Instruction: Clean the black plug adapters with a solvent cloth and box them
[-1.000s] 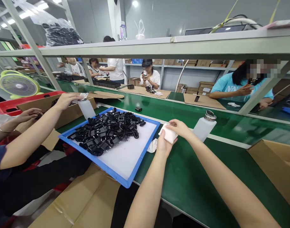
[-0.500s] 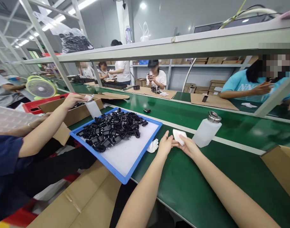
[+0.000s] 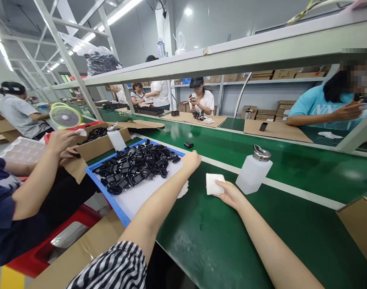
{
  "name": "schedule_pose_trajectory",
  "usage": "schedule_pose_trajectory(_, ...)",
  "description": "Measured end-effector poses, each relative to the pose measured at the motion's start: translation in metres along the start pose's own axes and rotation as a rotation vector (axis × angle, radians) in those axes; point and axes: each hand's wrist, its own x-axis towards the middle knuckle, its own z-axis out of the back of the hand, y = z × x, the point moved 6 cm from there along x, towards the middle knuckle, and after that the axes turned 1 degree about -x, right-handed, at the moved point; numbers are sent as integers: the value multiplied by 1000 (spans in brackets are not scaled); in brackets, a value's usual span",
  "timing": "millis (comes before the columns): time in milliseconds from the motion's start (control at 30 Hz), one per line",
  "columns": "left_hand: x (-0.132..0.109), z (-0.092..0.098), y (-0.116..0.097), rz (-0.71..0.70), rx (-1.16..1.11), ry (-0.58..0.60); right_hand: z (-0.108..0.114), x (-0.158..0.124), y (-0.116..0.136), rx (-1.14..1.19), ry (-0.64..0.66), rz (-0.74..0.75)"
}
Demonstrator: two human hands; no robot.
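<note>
The left hand [image 3: 191,161] has moved to the far right corner of the blue tray [image 3: 117,209], grip impossible to tell; the right hand [image 3: 230,194] pinches the white pad [image 3: 213,184] between thumb and fingers.

at centre, the white pad [image 3: 215,184] looks soft and matt (cloth or paper, unclear); right of centre, a frosted plastic bottle [image 3: 253,174] has a shiny metal cap [image 3: 262,153]; mid-left, glossy black plastic parts [image 3: 133,166]; green tabletop [image 3: 213,237] smooth, glossy.

The pad [image 3: 213,184] is white, tabletop [image 3: 213,237] green, sleeve [image 3: 114,267] striped black and white.
</note>
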Motion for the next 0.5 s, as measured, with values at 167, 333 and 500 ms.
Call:
schedule_pose_trajectory(167,59,-1,16,25,-45,-86,-4,0,-5,-12,146,-68)
schedule_pose_trajectory(333,95,-31,19,43,-192,-53,-4,4,-9,-18,195,-94)
schedule_pose_trajectory(500,108,-64,16,69,-357,67,-5,3,-11,-13,204,-135)
